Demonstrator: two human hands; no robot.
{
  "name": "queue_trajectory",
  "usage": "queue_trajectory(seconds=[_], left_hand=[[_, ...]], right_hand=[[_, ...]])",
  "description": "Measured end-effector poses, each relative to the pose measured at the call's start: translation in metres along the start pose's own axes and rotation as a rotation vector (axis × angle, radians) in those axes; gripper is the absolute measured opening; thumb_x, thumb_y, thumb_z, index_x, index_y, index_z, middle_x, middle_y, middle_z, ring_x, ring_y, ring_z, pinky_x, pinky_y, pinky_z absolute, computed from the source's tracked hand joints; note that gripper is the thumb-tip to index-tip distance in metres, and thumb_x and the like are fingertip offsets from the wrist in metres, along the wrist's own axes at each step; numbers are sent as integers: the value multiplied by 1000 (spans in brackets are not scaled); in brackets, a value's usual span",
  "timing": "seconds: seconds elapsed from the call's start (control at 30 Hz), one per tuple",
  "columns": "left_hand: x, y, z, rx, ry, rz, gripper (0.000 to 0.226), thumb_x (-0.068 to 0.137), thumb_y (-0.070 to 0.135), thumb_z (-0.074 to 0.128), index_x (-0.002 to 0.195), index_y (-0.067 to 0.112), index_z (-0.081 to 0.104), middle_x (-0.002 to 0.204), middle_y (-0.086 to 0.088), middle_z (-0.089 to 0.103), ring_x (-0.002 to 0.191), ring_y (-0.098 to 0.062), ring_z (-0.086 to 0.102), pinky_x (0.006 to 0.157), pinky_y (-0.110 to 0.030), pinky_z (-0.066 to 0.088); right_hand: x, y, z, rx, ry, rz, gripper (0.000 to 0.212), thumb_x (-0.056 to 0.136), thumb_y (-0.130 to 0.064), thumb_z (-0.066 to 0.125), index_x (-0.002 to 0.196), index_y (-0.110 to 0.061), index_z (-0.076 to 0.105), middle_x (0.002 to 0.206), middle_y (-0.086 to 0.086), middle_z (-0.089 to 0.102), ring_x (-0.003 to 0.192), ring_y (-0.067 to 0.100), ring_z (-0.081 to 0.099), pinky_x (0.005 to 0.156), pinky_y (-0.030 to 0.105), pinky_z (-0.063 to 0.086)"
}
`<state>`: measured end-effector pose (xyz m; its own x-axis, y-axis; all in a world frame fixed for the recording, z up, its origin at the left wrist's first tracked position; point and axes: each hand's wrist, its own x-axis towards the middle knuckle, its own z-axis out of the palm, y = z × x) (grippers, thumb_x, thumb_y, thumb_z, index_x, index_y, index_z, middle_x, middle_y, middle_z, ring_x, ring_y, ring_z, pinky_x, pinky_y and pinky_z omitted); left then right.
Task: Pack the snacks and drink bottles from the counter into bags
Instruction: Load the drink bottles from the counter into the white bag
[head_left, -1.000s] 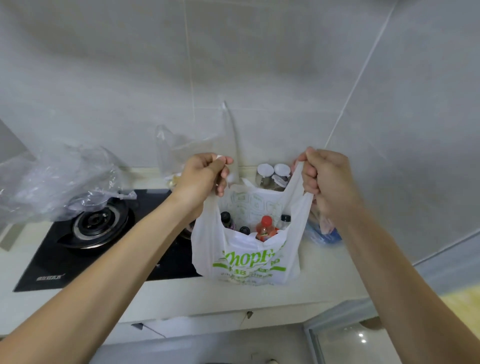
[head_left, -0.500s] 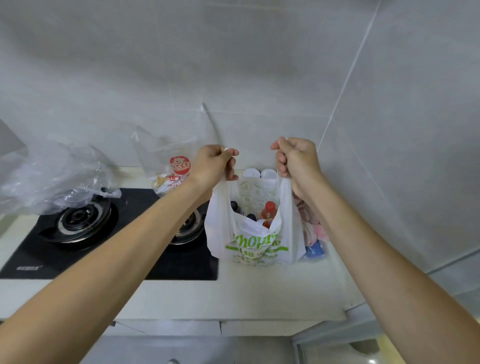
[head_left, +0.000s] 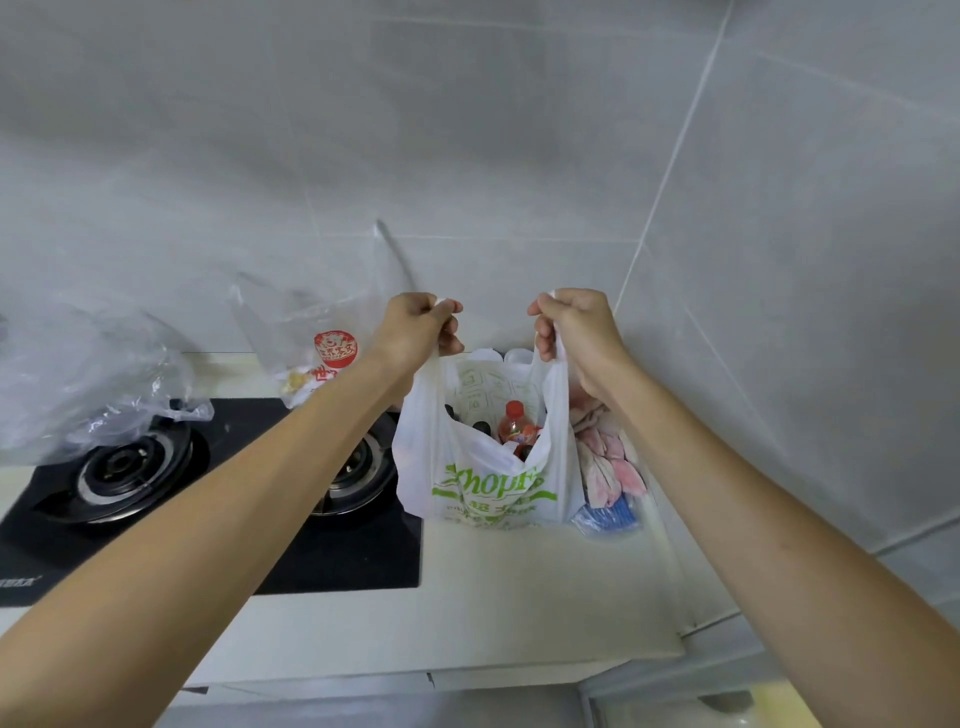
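Nearest: two bare forearms reaching forward from the lower corners over the pale counter (head_left: 519, 597). To the left on the counter, a black gas stove (head_left: 208, 519) with two burners, the right burner partly hidden behind the left forearm.

Middle: white shopping bag (head_left: 488, 488) with green lettering, standing on the counter just right of the stove, mouth pulled open. Left hand (head_left: 415, 332) with fingers curled tight round the bag's left handle (head_left: 428, 374); right hand (head_left: 576, 327) likewise closed in a fist round the right handle (head_left: 553, 384). Both handles drawn upward and apart. Inside the bag: a bottle with a red cap (head_left: 515, 426) and red label, upright, plus several dark bottle tops (head_left: 480, 428) beside it.

Just right of the bag, touching its side: a pink and white packet (head_left: 608, 467), with a blue packet (head_left: 608, 514) below it on the counter, both close to the side wall.

Farther back: two white caps (head_left: 504, 356) showing just behind the bag's rear edge, between the hands. Behind the left forearm, a clear plastic bag (head_left: 306, 322) holding a snack packet with a red round emblem (head_left: 335, 351). Far left, a crumpled clear plastic bag (head_left: 78, 374) resting over the left burner.

Farthest: grey tiled wall (head_left: 467, 130) meeting a second tiled wall at the corner on the right.
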<state>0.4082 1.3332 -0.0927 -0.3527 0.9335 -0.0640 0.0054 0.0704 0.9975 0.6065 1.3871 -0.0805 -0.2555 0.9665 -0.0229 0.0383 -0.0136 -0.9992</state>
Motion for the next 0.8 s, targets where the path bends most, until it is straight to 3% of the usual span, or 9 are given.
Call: queue_trajectory(seconds=[0.23, 0.43, 0.6, 0.7, 0.8], left_hand=[[14, -3, 0, 10, -106, 5, 19, 105, 10, 54, 103, -6, 65, 69, -8, 66, 60, -23, 64, 72, -37, 63], [24, -8, -7, -8, -124, -15, 15, 104, 10, 57, 98, 0, 66, 68, -7, 66, 64, -22, 64, 76, -36, 64], [28, -16, -11, 29, -106, -25, 14, 102, 7, 58, 96, -3, 66, 63, -6, 64, 60, -19, 61, 72, -33, 63], [29, -21, -8, 49, -95, -28, 13, 101, 5, 59, 93, -3, 66, 60, -5, 61, 57, -19, 60, 68, -31, 62], [28, -25, -4, 55, -87, -41, 14, 101, 7, 60, 98, -5, 67, 61, -5, 62, 57, -18, 61, 69, -32, 62]], right_hand=[[9, 6, 20, -113, -7, 8, 21, 104, -8, 54, 89, 2, 65, 62, 8, 60, 50, 20, 63, 50, 28, 52], [17, 29, 23, -181, 58, 50, 17, 99, -4, 59, 93, 11, 64, 63, 11, 64, 58, 24, 69, 65, 40, 63], [18, 43, 14, -216, 122, 83, 17, 94, 0, 59, 78, 1, 64, 63, 10, 66, 60, 18, 70, 67, 33, 64], [18, 47, 10, -222, 138, 74, 14, 92, -1, 61, 84, 8, 68, 61, 6, 67, 63, 15, 72, 71, 30, 64], [20, 48, 9, -222, 140, 62, 14, 92, -2, 62, 81, 5, 68, 62, 5, 69, 63, 13, 72, 73, 31, 64]])
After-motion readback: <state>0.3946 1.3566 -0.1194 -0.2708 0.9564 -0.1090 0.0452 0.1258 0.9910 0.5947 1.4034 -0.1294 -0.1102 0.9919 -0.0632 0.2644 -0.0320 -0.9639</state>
